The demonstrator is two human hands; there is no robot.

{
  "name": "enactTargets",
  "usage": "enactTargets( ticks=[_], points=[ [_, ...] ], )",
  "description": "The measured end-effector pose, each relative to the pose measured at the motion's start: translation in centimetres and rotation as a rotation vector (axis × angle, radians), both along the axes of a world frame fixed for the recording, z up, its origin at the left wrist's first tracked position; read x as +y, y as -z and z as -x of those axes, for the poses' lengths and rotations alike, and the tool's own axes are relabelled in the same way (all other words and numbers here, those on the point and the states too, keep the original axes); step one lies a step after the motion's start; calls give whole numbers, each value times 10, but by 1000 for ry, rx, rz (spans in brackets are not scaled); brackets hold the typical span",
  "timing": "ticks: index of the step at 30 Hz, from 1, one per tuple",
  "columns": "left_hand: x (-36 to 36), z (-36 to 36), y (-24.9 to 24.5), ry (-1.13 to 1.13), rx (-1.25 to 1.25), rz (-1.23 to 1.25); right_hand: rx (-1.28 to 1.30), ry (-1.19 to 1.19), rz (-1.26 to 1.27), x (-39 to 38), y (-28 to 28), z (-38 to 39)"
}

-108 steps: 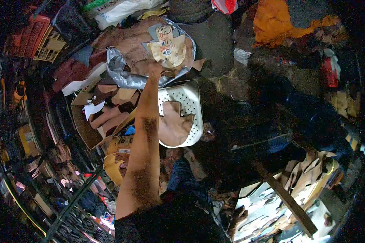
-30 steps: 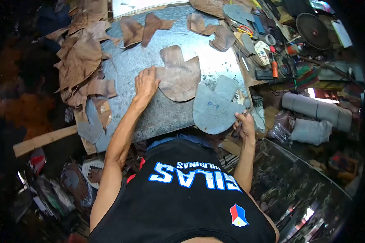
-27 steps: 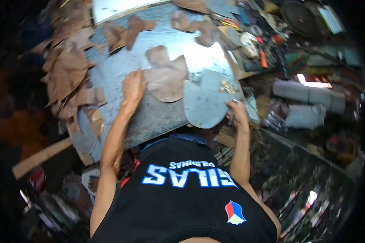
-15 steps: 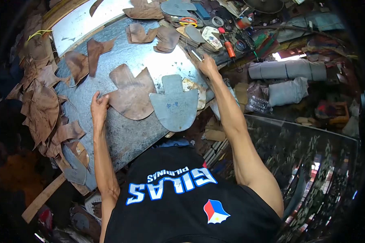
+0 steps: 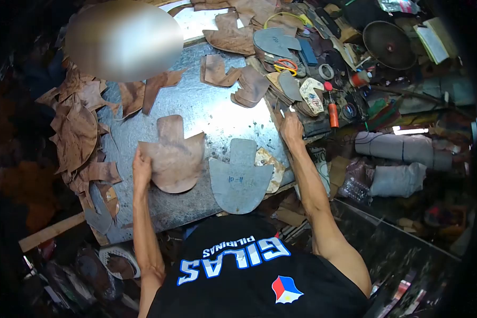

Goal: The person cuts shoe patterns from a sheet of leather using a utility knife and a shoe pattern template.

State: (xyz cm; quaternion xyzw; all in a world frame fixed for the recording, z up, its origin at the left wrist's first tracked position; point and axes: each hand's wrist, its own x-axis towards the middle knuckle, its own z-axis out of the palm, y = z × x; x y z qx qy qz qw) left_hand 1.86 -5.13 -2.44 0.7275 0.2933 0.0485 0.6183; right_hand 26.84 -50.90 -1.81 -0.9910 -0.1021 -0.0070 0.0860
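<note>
My left hand (image 5: 142, 168) pinches the left edge of a brown leather piece (image 5: 176, 159), which lies on the metal-topped table (image 5: 159, 209) and has a tab at its top. My right hand (image 5: 291, 129) is closed around a thin white tool (image 5: 282, 113) at the table's right side, near some tools. Between my hands lies a grey template (image 5: 241, 183) with handwriting on it, of a similar tabbed shape. A pale, stained piece (image 5: 270, 168) sticks out from beneath the template's right side.
Leather scraps (image 5: 74, 138) pile along the table's left edge. At the upper right are yellow-orange scissors (image 5: 286, 66), an orange-handled tool (image 5: 333, 114), a tape roll (image 5: 326, 71) and a round dark pan (image 5: 389, 45). Wrapped rolls (image 5: 397, 179) lie farther right.
The view has shifted, so the table appears lower. The brown leather piece has turned so that its tab points more straight up. A blurred oval now shows at the upper left.
</note>
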Motion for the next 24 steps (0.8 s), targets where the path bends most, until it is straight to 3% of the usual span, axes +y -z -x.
enactTargets(
  ticks=[2, 4, 5, 6, 7, 8, 9, 11, 13, 15, 16, 18, 21, 24],
  points=[
    [29, 7, 25, 58, -18, -175, -72, -76, -37, -9, 8, -7],
    [11, 7, -6, 4, 156, -515, 27, -84, -11, -18, 20, -20],
    [3, 7, -11, -27, 121, -711, 143, -3, 41, -9, 7, -21],
    [-12, 5, -21, -42, -86, -984, 72, -50, -130, 3, -20, -11],
    [-25, 7, -29, 20, -85, -1048, -26, -124, -138, 2, -27, -11],
    [-36, 1, -36, 81, -107, -1111, 189, -1, -570, 9, -25, -9],
    [-53, -4, -44, 163, -97, -1002, 418, 143, -981, 11, -25, -6],
    [-88, -8, -43, 230, -75, -875, 484, 21, -1130, 62, -46, 27],
    [-112, -10, -29, 255, -65, -901, 609, -172, -1133, 116, -40, 66],
    [-118, -10, -16, 224, -55, -892, 585, -443, -922, 158, -36, 94],
    [-119, -12, -12, 201, -58, -891, 592, -449, -915, 169, -23, 97],
    [-121, -12, -10, 195, -54, -904, 405, -640, -898, 185, 0, 101],
    [-120, -13, -8, 192, -54, -927, 303, -683, -881, 190, 4, 101],
    [-121, -14, -8, 186, -53, -928, 388, -621, -885, 191, 10, 102]
  ],
)
